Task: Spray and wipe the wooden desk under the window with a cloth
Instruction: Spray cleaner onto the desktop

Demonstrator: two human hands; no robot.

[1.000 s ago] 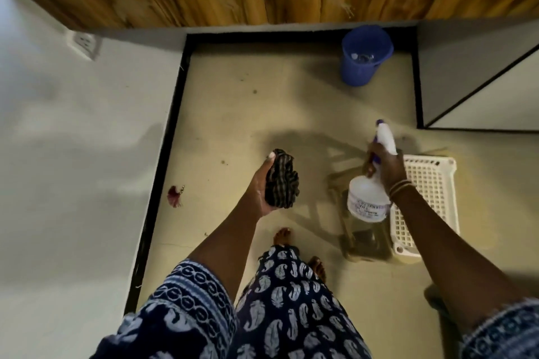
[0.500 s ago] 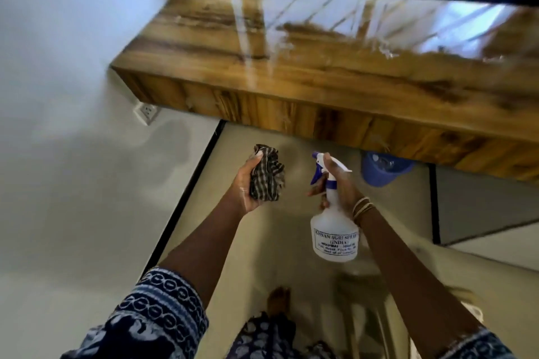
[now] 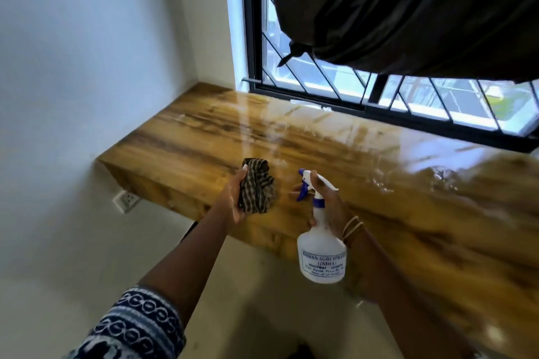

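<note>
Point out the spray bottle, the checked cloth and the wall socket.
spray bottle (image 3: 322, 259): head view, on the white body just above the printed label.
checked cloth (image 3: 256, 189): head view, on the middle of the bunched fabric.
wall socket (image 3: 126, 200): head view, on the white faceplate under the desk's left end.

Bunched checked cloth (image 3: 256, 185) in left hand (image 3: 233, 201), spray bottle (image 3: 320, 251) in right hand (image 3: 328, 201), above wooden desk (image 3: 204, 137).

thick wooden tabletop (image 3: 204, 137) with dark grain streaks, fixed into the corner against the white wall, back edge running along the black window frame, glossy surface reflecting window light, right part blurred, pale floor (image 3: 262, 300) below its front edge
</note>
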